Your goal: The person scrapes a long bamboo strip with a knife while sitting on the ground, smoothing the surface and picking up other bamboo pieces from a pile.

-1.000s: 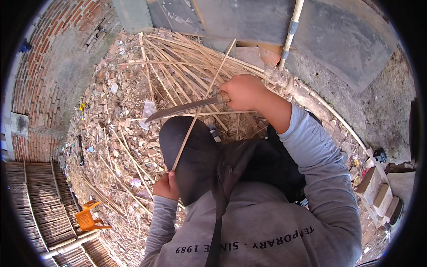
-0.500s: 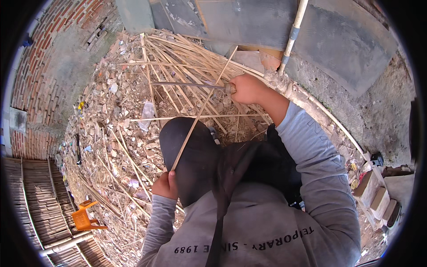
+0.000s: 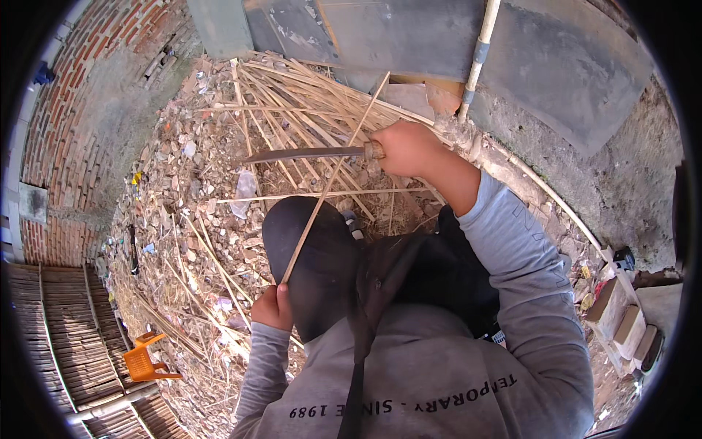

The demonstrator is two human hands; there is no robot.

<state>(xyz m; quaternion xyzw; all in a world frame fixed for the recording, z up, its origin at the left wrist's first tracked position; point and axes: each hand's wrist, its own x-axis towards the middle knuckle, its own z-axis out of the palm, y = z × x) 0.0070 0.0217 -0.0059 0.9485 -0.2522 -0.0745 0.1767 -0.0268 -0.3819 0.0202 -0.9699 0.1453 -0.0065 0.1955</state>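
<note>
A long thin bamboo strip slants up and to the right across my dark-clad knee. My left hand is closed round its lower end, thumb along the strip. In my right hand is the wooden handle of a machete, its dark blade pointing left. The blade crosses the strip near its upper part; whether they touch I cannot tell. Beyond them lies a loose heap of similar bamboo strips on the ground.
Rubble and litter cover the ground, with a clear plastic bag among it. An orange plastic chair is at the lower left. A brick wall rises left; a pole leans against grey panels ahead. Blocks lie at right.
The machete has turned so that more of its blade's broad side shows, and it has shifted slightly nearer to me. My left hand keeps its hold on the strip.
</note>
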